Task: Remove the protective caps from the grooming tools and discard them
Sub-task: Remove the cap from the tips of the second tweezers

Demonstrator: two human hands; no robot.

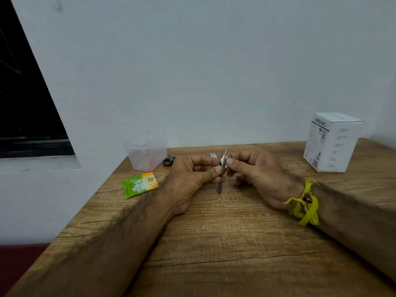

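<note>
Between both hands [192,174] [252,170], upright tool [221,179], capped.

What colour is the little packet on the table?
The packet is green, with orange and white at one end. It shows in the head view, the only view.

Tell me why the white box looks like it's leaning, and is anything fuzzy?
Head view: the wide lens bends the edges, so the white box tilts and the table spreads out. The clear tub and the metal tool held by the left hand and right hand look soft. Lighting is even, with faint shadows.
</note>
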